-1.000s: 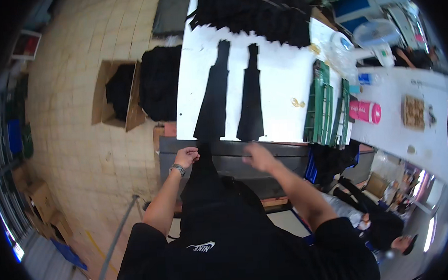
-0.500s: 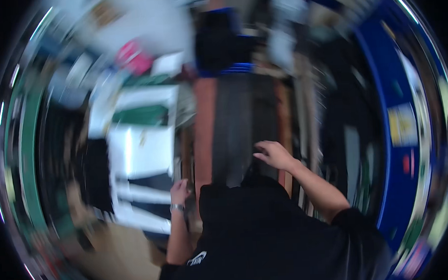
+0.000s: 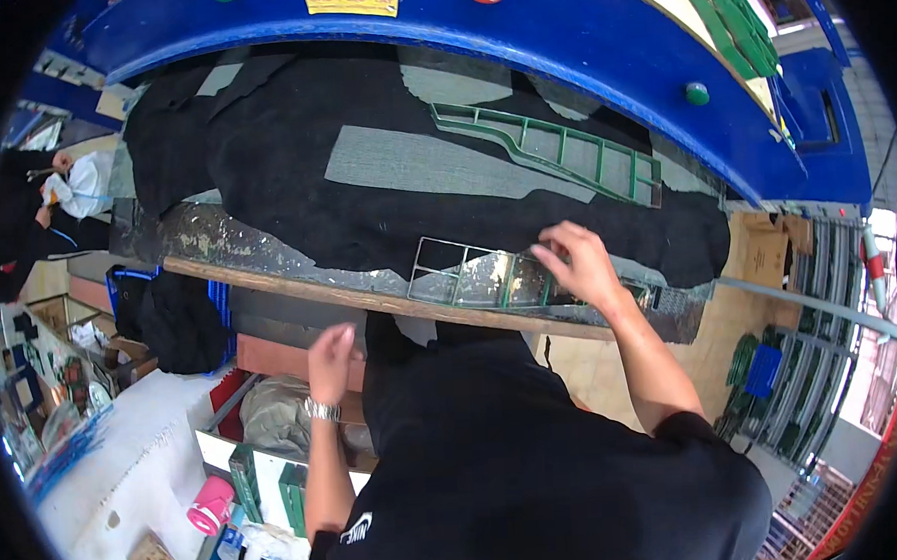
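My right hand [image 3: 580,264] hovers at the near edge of the work table, fingers bent and apart, with nothing seen in it. Just beneath it lies a narrow ladder-like metal cutting die [image 3: 458,277], partly hidden by the hand; I cannot tell if they touch. A longer green cutting die [image 3: 564,147] with a curved end rests farther back on black sheet material [image 3: 293,167], which has cut-outs showing grey-green below. My left hand [image 3: 330,365], with a metal watch on its wrist, is in the air short of the table edge, fingers loosely extended and holding nothing.
A blue press beam [image 3: 599,58] with red and green buttons spans the table's far side. Racks of dies [image 3: 789,395] stand at right. At left are a blue crate [image 3: 219,300] with black material, a pink bucket [image 3: 210,506], and another person handling a white bag [image 3: 89,186].
My view has swung from a blurred aisle to the press table, now in front of me. My right hand is now over the near die; my left hand stays low at the left.
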Motion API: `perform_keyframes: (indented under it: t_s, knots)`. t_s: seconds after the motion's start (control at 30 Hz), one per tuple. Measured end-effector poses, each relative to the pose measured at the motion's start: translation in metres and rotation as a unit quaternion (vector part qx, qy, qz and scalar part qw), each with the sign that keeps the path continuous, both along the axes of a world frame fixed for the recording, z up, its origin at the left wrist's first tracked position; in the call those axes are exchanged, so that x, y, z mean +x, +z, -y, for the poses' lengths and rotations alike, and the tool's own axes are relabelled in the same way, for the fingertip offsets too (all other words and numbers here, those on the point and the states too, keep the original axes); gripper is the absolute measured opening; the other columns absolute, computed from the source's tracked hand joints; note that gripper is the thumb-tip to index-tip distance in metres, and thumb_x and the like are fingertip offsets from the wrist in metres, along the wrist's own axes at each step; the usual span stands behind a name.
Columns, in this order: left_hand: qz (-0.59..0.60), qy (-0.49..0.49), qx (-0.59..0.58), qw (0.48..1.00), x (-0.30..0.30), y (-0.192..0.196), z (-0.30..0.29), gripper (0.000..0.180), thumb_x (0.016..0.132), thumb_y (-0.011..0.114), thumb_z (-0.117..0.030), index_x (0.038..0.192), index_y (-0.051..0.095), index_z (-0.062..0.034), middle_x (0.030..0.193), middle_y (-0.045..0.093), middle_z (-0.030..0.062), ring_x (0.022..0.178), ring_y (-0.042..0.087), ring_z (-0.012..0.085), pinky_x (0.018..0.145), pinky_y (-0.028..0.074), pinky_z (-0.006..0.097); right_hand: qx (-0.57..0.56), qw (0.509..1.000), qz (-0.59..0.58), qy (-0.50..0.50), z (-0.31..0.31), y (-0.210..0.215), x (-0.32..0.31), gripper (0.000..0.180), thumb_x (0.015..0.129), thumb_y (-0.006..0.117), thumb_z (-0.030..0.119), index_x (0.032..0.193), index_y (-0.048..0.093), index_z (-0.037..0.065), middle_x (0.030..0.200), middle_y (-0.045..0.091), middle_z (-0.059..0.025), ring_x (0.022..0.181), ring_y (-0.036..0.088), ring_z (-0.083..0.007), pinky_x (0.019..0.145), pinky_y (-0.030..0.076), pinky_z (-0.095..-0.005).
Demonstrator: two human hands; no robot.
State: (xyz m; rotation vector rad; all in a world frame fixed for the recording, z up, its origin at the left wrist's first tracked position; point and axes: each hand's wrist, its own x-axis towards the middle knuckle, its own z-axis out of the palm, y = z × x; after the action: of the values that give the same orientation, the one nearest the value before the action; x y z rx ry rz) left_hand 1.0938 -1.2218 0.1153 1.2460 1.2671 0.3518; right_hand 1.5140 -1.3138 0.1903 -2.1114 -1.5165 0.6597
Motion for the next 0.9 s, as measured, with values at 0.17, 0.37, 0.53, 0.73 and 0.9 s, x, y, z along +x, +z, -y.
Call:
perform_keyframes:
  t_s: [0.17, 0.37, 0.53, 0.73, 0.9]
  knots:
    - [0.043, -0.112, 0.035, 0.992, 0.08, 0.034, -0.087, 0.023, 0.101, 0.058, -0.022, 0.115, 0.069, -0.0068, 0.074, 0.066, 0.002, 0.062, 0.053, 0.0042, 0.057, 0.044, 0.023, -0.054, 0.99, 0.051, 0.117, 0.054, -0.021, -0.045, 0.033, 0.083, 0.075, 0.033, 0.099, 0.07, 0.004, 0.1, 0.064, -0.011, 0.097, 0.061, -0.032, 0.087, 0.049, -0.0426]
    - [0.148, -0.388, 0.166, 0.894, 0.158, 0.049, -0.098, 0.026, 0.093, 0.067, -0.013, 0.117, 0.067, -0.0033, 0.099, 0.068, 0.0099, 0.087, 0.068, 0.0199, 0.08, 0.054, 0.032, -0.033, 0.995, 0.081, 0.057, 0.056, -0.05, -0.072, 0.017, 0.086, 0.07, 0.025, 0.089, 0.069, 0.008, 0.088, 0.058, -0.0077, 0.093, 0.058, -0.0295, 0.084, 0.045, -0.0418]
    - [0.154, -0.582, 0.326, 0.728, 0.201, 0.033, -0.073, 0.06, 0.085, 0.076, -0.038, 0.134, 0.058, -0.008, 0.142, 0.047, 0.0198, 0.137, 0.04, 0.0437, 0.116, 0.03, 0.052, 0.017, 0.996, 0.089, 0.016, 0.061, -0.025, -0.071, 0.01, 0.085, 0.07, 0.018, 0.088, 0.07, 0.009, 0.083, 0.058, -0.0093, 0.086, 0.059, -0.031, 0.082, 0.047, -0.0424]
    - [0.115, -0.724, 0.226, 0.642, 0.257, 0.016, -0.067, 0.075, 0.084, 0.072, -0.05, 0.137, 0.051, -0.0013, 0.137, 0.051, 0.0262, 0.136, 0.042, 0.0399, 0.121, 0.021, 0.053, -0.058, 0.994, -0.078, 0.04, 0.029, -0.002, -0.047, 0.016, 0.087, 0.069, 0.017, 0.094, 0.072, 0.004, 0.092, 0.068, -0.0152, 0.093, 0.064, -0.0367, 0.083, 0.05, -0.045]
    - [0.027, -0.741, 0.125, 0.659, 0.267, 0.062, -0.086, 0.075, 0.086, 0.066, -0.06, 0.129, 0.057, 0.0009, 0.137, 0.055, 0.0218, 0.13, 0.049, 0.0381, 0.112, 0.036, 0.043, -0.035, 0.984, -0.157, 0.074, 0.002, 0.018, -0.03, 0.017, 0.086, 0.069, 0.015, 0.092, 0.07, -0.001, 0.093, 0.068, -0.0215, 0.092, 0.065, -0.0412, 0.078, 0.05, -0.048]
